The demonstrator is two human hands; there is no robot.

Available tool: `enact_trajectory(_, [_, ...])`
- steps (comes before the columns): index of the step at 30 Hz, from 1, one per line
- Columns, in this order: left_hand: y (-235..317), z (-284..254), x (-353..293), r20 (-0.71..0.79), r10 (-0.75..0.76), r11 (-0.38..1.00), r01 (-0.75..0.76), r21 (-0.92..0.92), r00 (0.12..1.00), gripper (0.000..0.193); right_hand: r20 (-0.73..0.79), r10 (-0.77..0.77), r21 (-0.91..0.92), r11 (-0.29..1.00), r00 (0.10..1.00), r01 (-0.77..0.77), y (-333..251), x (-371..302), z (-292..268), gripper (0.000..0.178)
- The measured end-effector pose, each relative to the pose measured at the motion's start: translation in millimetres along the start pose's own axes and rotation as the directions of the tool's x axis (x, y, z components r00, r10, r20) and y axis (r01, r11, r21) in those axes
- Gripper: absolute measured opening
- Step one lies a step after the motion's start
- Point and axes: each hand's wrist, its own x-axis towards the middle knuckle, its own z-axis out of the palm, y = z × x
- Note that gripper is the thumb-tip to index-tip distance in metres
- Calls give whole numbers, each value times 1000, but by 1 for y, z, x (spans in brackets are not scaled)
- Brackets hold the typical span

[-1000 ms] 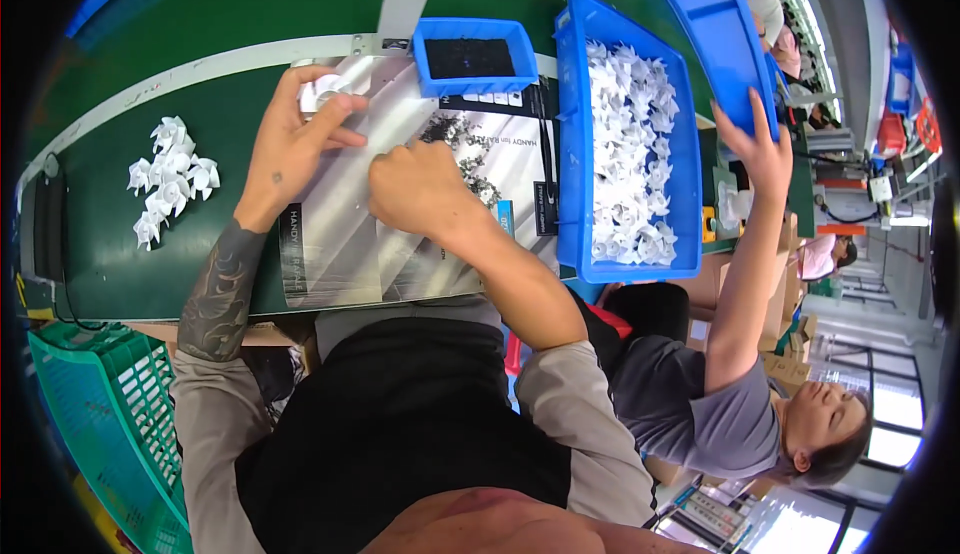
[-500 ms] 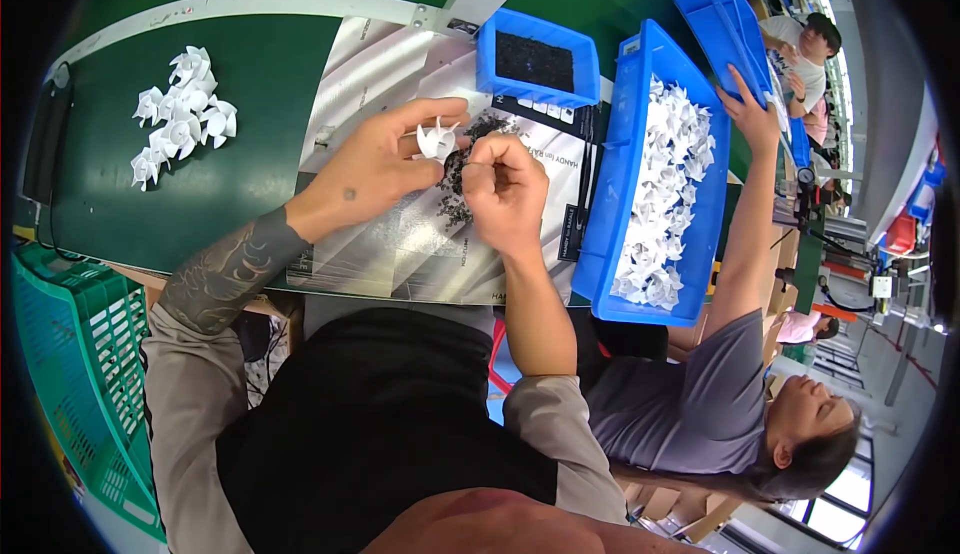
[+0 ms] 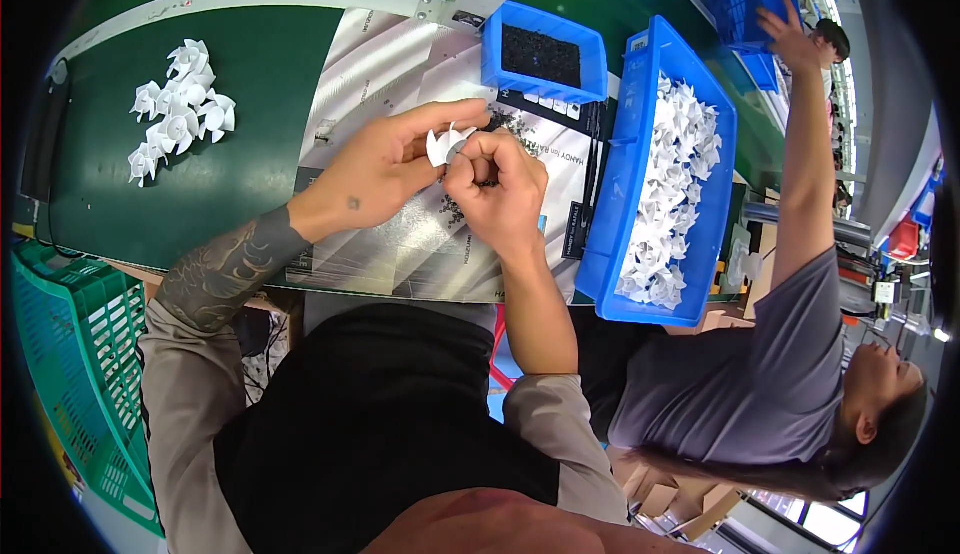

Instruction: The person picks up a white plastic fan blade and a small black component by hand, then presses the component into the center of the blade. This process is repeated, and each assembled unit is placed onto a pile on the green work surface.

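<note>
On the far left of the green bench lies a heap of white fan wheels. Your left hand pinches one white fan wheel between thumb and forefinger above the silvery sheet. Your right hand touches it, fingers curled tight against it. To the right, a long blue tray holds more wheels; a small blue bin sits farther off.

- White plastic fan wheel: small, curved blades around a hub, pinched between thumb and fingers of the left hand above the grey sheet.
- Right hand: fingertips closed against the wheel's hub (any part held is hidden).
</note>
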Motion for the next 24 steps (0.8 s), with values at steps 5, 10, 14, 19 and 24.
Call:
enact_trajectory(5, [1,-2,1,1,-45,996,45,77,999,57,1,-3,-43,999,1000,3,-1,1,2,15])
enact_trajectory(10, [3,-3,-2,38,0,991,-5,136,999,57,-48,144,102,985,988,-139,-12,0,3,21])
enact_trajectory(14, [-2,-2,0,3,100,984,-99,146,995,56,-20,461,356,832,887,-425,-18,2,10,27])
enact_trajectory(19, [-2,0,4,-9,37,995,-38,-89,999,57,87,494,359,794,865,-490,-12,-1,-2,27])
enact_trajectory(24, [-1,-1,4,-5,23,980,-23,-198,1000,58,32,296,229,928,955,-295,-8,-4,-4,18])
